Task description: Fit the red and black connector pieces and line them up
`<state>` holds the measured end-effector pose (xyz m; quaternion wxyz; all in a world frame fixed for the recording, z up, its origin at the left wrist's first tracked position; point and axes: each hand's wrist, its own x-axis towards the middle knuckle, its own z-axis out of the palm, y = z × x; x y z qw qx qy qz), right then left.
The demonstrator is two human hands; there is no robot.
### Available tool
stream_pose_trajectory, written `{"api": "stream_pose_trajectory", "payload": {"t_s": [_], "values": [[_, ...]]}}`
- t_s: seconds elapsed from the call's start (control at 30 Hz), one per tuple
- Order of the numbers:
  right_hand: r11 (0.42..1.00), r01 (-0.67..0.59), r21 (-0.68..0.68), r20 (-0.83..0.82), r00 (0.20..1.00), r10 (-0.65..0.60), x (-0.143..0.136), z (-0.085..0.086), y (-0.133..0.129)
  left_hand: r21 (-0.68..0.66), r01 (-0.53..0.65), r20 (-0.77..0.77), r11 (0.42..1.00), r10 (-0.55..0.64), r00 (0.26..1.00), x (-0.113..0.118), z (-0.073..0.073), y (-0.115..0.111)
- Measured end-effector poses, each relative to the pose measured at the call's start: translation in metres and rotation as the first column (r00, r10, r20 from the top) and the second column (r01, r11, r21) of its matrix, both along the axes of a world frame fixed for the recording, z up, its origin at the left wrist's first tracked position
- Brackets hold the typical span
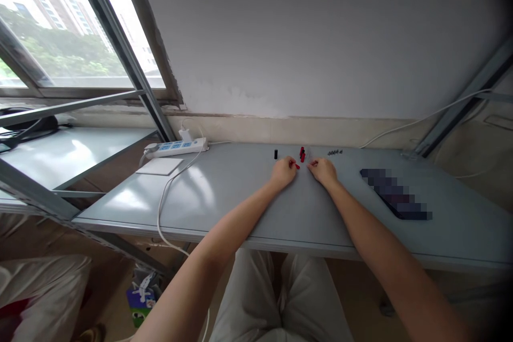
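My left hand (284,172) rests on the grey desk, its fingers pinched on a small red piece (297,166) too small to identify. Just to its right is my right hand (323,171), thumb and fingertips pressed together; whatever they may hold cannot be made out. Beyond the gap between both hands stand several small red cylinders (302,157) in a cluster with dark parts among them. A short black cylinder (276,154) stands behind my left hand. Several small dark metal-looking pieces (334,153) lie in a row behind my right hand.
A white power strip (176,147) with a plugged-in adapter and a flat white pad (159,166) lie at the left. A white cable (161,208) hangs over the front edge. A dark, pixelated flat object (395,195) lies at the right. The wall borders the desk's back.
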<state>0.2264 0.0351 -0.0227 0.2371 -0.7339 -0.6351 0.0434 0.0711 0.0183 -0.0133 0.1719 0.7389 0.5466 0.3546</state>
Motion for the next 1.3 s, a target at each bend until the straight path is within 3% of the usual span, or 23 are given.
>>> {"api": "stream_pose_trajectory", "payload": {"t_s": [0.4,0.73,0.87,1.17,1.3], "values": [[0.999,-0.034,0.010,-0.016,0.999,0.034,0.001,0.000,-0.001,-0.077,-0.028,-0.063,0.997,0.023,0.998,0.029,0.006,0.025],[0.999,-0.026,0.031,-0.004,1.000,0.026,0.003,-0.001,0.000,-0.095,-0.033,-0.094,0.995,0.024,0.995,0.040,-0.009,0.038],[0.999,-0.031,0.031,0.003,1.000,0.030,0.002,0.000,-0.001,-0.120,-0.041,-0.147,0.992,0.023,0.989,0.040,-0.006,0.039],[0.998,-0.018,0.063,0.025,1.000,0.016,0.003,-0.003,0.002,-0.190,-0.073,-0.073,0.979,0.060,0.996,0.040,0.000,0.032],[0.999,-0.022,0.031,0.016,1.000,0.022,0.004,-0.003,0.004,-0.132,-0.103,-0.110,0.986,0.088,0.990,0.033,0.012,0.023]]}}
